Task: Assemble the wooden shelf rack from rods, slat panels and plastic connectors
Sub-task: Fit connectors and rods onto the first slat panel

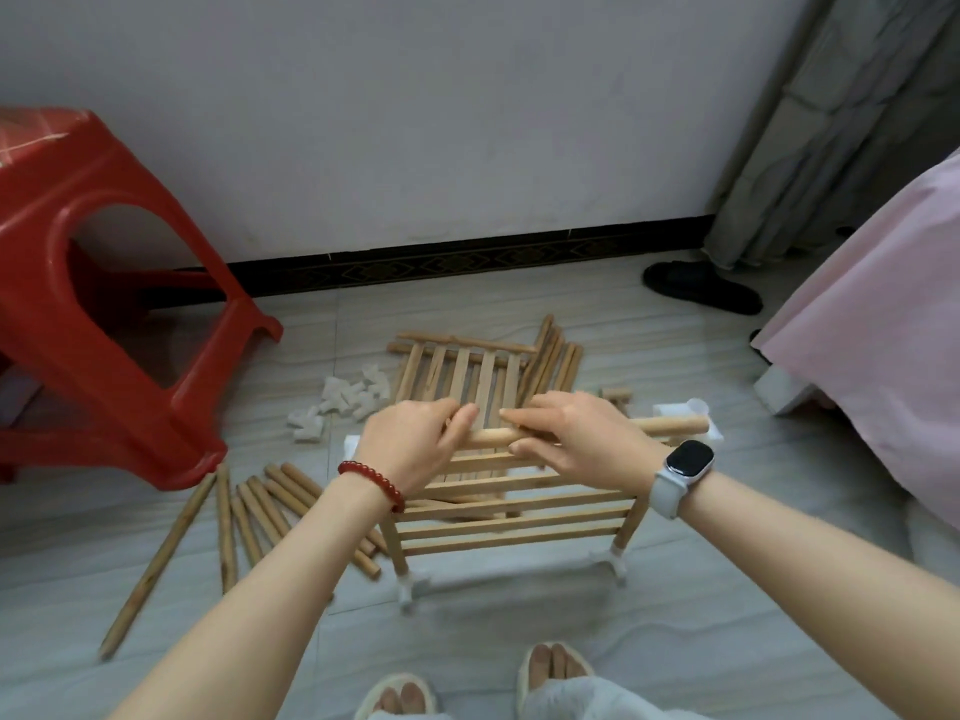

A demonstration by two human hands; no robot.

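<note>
- Presently, head view: one partly built rack [511, 522] stands on the floor, one slat panel fitted, two front feet in white connectors [413, 587]
- Left hand [410, 444] and right hand [576, 439], fingers curled, both grip one rod [670, 426] lying along the rack's top
- Left to fit, by my judgement: spare panels [462, 371], roughly nine loose rods [249, 517], a heap of connectors [345, 402] too jumbled to count

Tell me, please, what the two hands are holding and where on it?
Both the left hand and right hand grip the slat panel's far wooden rod, around its middle.
</note>
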